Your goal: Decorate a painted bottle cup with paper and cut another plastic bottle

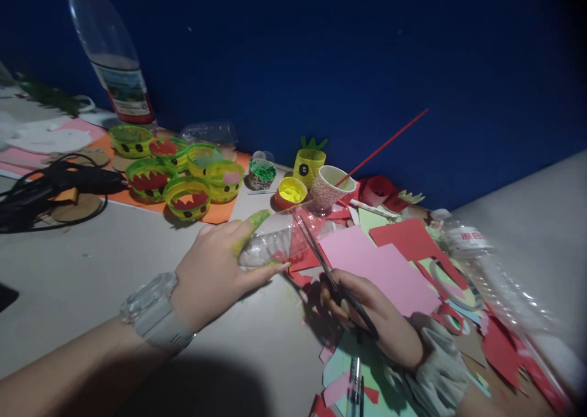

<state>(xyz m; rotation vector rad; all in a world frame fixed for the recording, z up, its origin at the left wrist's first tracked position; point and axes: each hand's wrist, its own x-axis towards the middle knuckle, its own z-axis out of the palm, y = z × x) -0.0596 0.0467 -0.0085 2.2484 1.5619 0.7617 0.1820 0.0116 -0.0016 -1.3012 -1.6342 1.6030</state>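
Note:
My left hand [224,255], with yellow and green paint on its fingers, grips a cut clear plastic bottle [268,243] lying on its side. The bottle's open end points right. In my right hand [367,310] is a pair of black-handled scissors [342,288], fingers wrapped round the handles. The blades point up and left, across the bottle's open end; whether they touch the plastic I cannot tell. Just beyond the bottle stand a red-sided cup of yellow paint [292,192] and a patterned paper cup [331,188] with a red stick [385,145] leaning in it.
Several yellow-green cut bottle cups [188,200] stand on orange paper at left, before a tall bottle [121,87]. A black glue gun and cable [87,181] lie farther left. Coloured paper [376,270] and another clear bottle [499,276] cover the right side. A blue wall rises behind.

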